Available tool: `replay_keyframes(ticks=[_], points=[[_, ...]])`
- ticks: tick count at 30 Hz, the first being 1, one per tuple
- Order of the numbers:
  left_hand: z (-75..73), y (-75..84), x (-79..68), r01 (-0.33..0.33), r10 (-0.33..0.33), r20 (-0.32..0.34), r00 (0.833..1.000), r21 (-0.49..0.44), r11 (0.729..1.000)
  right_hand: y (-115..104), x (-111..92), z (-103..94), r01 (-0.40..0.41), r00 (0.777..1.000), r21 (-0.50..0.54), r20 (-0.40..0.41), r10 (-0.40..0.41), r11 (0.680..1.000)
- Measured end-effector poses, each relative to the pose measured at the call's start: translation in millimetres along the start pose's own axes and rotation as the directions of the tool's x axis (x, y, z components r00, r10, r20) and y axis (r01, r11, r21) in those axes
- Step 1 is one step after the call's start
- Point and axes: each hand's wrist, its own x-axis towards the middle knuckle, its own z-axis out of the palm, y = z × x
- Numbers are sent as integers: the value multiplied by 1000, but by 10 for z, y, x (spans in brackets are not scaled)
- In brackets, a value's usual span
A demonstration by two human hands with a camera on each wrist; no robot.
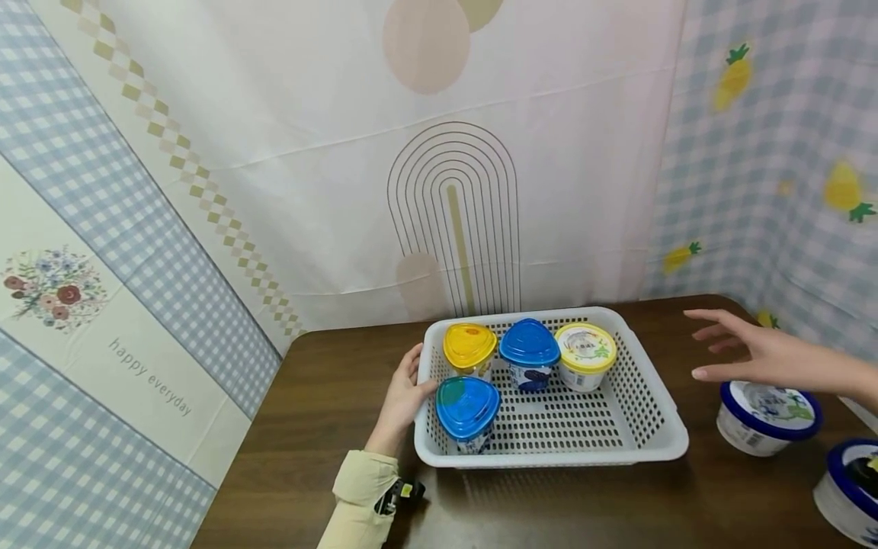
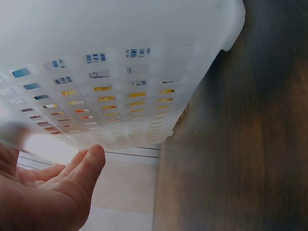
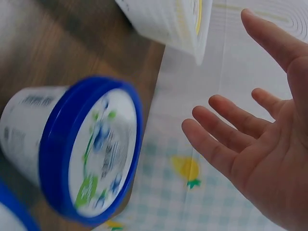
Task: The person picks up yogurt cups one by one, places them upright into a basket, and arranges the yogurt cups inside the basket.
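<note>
A white plastic basket [image 1: 562, 460] stands on the brown table. My left hand [image 1: 403, 396] holds its left rim, thumb over the edge and fingers along the outer wall. Inside are a yellow-lidded tub [image 1: 469, 347], a blue-lidded tub [image 1: 529, 345] and a round tub with a yellow-edged lid [image 1: 586, 349] along the back. Another blue-lidded tub [image 1: 469, 408] sits at the front left. To the right of the basket, my right hand [image 1: 761, 352] hovers with fingers spread and nothing in it. Below it stands a round white tub with a blue-rimmed lid [image 1: 768, 415], apart from the fingers in the right wrist view.
A second blue-rimmed tub [image 1: 850, 492] stands at the right, cut off by the frame edge. Behind the table hangs a pale printed curtain [image 1: 329, 213], with a checked part [image 1: 720, 152] at the right. The brown tabletop [image 1: 309, 427] extends left of the basket.
</note>
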Motion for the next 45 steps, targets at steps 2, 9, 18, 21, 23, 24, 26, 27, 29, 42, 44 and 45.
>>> replay_keyframes(ticks=[2, 9, 18, 21, 23, 24, 26, 27, 29, 42, 44, 45], points=[[-5, -5, 6, -6, 6, 2, 1000, 0, 1000, 72, -29, -24, -14, 1000, -13, -1, 14, 1000], [-35, -286, 153, -15, 15, -1, 1000, 5, 1000, 305, -117, 3, -87, 996, -41, 22, 88, 995], [-50, -383, 168, -5, 5, -18, 1000, 25, 1000, 502, -193, 90, -108, 992, -11, 70, 108, 994], [-60, -385, 162, 6, -6, -24, 1000, 32, 999, 541, -202, 110, -123, 990, -10, 71, 123, 992], [-65, -383, 153, 5, -4, -26, 1000, 29, 1000, 566, -213, 124, -132, 989, -22, 63, 133, 991], [-60, -340, 131, 1, 0, -22, 1000, 29, 1000, 577, -222, 127, -137, 988, -33, 59, 139, 990], [-57, -344, 139, -6, 7, -15, 1000, 24, 1000, 599, -247, 134, -146, 988, -59, 46, 149, 988], [-53, -345, 143, -9, 10, -14, 1000, 26, 1000, 608, -260, 136, -151, 987, -67, 42, 154, 986], [-46, -354, 159, -8, 8, -12, 1000, 26, 1000, 623, -284, 135, -159, 986, -86, 34, 162, 984], [-2, -59, 26, 0, 0, 2, 1000, 16, 1000, 686, -360, 172, -224, 971, -136, 57, 233, 965], [1, -42, 18, 4, -4, 2, 1000, 14, 1000, 711, -372, 183, -233, 969, -147, 54, 243, 961], [3, -35, 13, 5, -5, 1, 1000, 13, 1000, 725, -380, 188, -237, 968, -153, 52, 247, 959]])
